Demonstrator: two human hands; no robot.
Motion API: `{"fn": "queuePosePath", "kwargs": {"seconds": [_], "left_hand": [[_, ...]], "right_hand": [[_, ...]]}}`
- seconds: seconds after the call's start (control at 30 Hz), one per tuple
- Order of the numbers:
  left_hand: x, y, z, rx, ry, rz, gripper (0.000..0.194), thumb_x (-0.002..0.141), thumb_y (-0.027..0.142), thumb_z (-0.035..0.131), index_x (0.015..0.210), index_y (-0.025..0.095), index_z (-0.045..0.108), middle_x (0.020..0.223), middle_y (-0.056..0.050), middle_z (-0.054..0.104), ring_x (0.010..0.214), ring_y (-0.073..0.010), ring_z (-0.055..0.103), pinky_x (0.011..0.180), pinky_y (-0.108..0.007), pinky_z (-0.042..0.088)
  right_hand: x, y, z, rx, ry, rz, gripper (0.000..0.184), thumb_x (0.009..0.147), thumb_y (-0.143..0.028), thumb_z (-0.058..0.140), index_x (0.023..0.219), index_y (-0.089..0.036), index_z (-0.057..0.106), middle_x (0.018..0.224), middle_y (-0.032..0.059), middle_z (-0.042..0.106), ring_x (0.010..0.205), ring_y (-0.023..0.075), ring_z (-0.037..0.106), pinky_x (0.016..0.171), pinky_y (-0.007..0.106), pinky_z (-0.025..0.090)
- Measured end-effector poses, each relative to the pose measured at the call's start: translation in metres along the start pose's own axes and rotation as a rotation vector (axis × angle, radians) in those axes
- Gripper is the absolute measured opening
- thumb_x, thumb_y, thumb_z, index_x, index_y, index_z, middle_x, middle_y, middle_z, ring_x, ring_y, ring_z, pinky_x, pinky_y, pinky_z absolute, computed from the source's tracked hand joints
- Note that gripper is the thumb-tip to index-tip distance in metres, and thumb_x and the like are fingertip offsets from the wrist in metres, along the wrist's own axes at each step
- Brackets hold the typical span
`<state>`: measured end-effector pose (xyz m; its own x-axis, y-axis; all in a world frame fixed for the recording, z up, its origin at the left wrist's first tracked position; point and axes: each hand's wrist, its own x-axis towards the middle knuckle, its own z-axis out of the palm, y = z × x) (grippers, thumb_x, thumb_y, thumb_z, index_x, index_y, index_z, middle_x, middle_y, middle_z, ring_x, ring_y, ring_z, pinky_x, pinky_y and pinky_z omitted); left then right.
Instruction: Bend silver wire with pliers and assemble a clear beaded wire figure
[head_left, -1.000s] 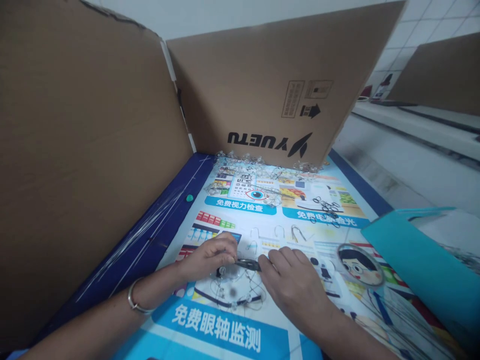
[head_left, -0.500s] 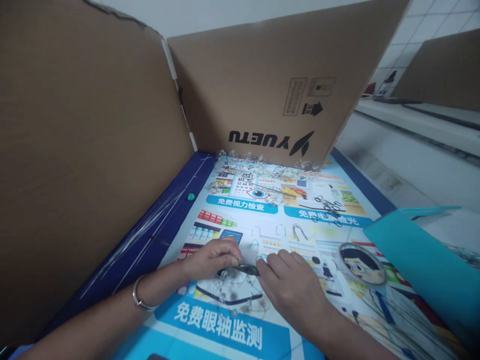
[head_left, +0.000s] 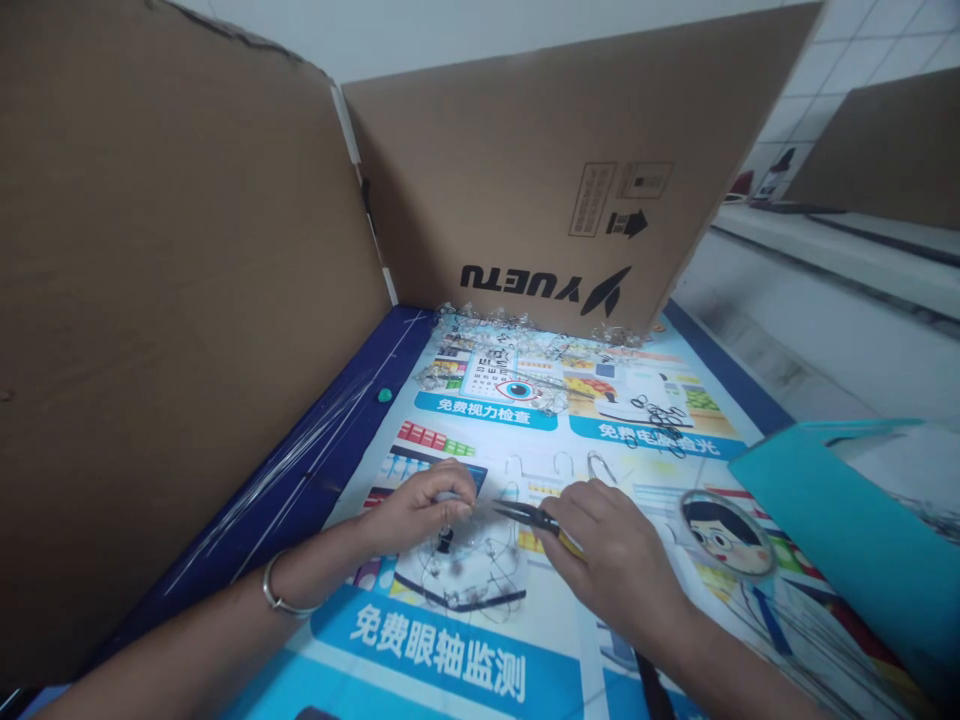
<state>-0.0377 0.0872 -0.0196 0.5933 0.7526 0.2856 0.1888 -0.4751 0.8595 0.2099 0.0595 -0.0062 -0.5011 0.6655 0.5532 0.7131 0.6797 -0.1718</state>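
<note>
My left hand (head_left: 427, 505) is closed in a pinch, with a loose tangle of thin wire carrying small clear beads (head_left: 469, 575) hanging beneath it over the printed mat. The exact spot gripped is hidden by the fingers. In my right hand (head_left: 611, 550), fingers wrap around long-nosed pliers (head_left: 525, 513) with dark jaws and a yellow handle. The jaw tips point left, a short way from my left fingertips. Just beyond the hands lie U-shaped bent wires (head_left: 600, 467) on the mat.
Cardboard panels (head_left: 540, 180) stand at the back and left (head_left: 172, 330). Beaded wire pieces (head_left: 487, 320) line the back panel, with dark wire loops (head_left: 658, 420) nearer. A teal box (head_left: 840, 540) and straight wires (head_left: 806, 645) are at right. A green cap (head_left: 384, 395) sits left.
My right hand has drawn the pliers to the right, away from my left fingertips, so the jaws now show. My left hand has shifted slightly up and left.
</note>
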Motion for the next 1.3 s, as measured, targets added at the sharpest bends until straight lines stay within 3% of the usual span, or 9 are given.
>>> {"fn": "queuePosePath", "kwargs": {"seconds": [0.13,0.43,0.63,1.03,1.3], "left_hand": [[0.0,0.004,-0.002,0.127,0.021,0.047,0.023,0.089,0.034,0.05,0.077,0.017,0.062,0.084,-0.004,0.05,0.088,-0.0169,0.048,0.08,-0.03,0.038],[-0.002,0.015,-0.005,0.517,-0.022,0.248,0.015,0.087,0.017,0.048,0.083,0.02,0.062,0.077,-0.002,0.058,0.075,-0.016,0.05,0.073,-0.031,0.033],[-0.002,0.014,-0.004,0.519,-0.062,0.288,0.016,0.086,0.011,0.047,0.088,0.02,0.06,0.081,-0.004,0.059,0.075,-0.0154,0.053,0.071,-0.029,0.035],[-0.008,-0.002,0.0,0.572,-0.118,0.216,0.013,0.088,0.013,0.043,0.093,0.019,0.053,0.087,-0.006,0.062,0.08,-0.0177,0.053,0.073,-0.032,0.034],[-0.008,-0.009,0.008,0.712,-0.005,0.349,0.014,0.085,0.006,0.041,0.087,0.017,0.05,0.079,-0.004,0.06,0.071,-0.0159,0.05,0.067,-0.03,0.033]], "right_hand": [[0.0,-0.003,0.004,-0.039,-0.069,-0.006,0.014,0.085,-0.026,0.05,0.082,-0.018,0.061,0.074,0.0042,0.055,0.075,0.0186,0.048,0.068,0.031,0.034],[0.0,-0.006,0.006,-0.072,-0.116,-0.045,0.007,0.081,-0.023,0.054,0.078,-0.019,0.058,0.073,0.0028,0.053,0.073,0.0174,0.045,0.065,0.029,0.029],[0.0,-0.008,0.01,-0.095,-0.151,-0.055,0.005,0.078,-0.023,0.06,0.076,-0.019,0.057,0.074,0.0023,0.054,0.072,0.0183,0.044,0.064,0.031,0.026],[-0.004,-0.008,0.018,-0.134,-0.148,-0.045,0.006,0.078,-0.019,0.058,0.073,-0.019,0.057,0.072,0.0026,0.053,0.071,0.018,0.043,0.063,0.031,0.024],[-0.001,-0.013,0.018,-0.12,-0.175,-0.034,0.007,0.08,-0.02,0.056,0.073,-0.02,0.057,0.072,0.0023,0.054,0.071,0.0177,0.043,0.064,0.031,0.023]]}}
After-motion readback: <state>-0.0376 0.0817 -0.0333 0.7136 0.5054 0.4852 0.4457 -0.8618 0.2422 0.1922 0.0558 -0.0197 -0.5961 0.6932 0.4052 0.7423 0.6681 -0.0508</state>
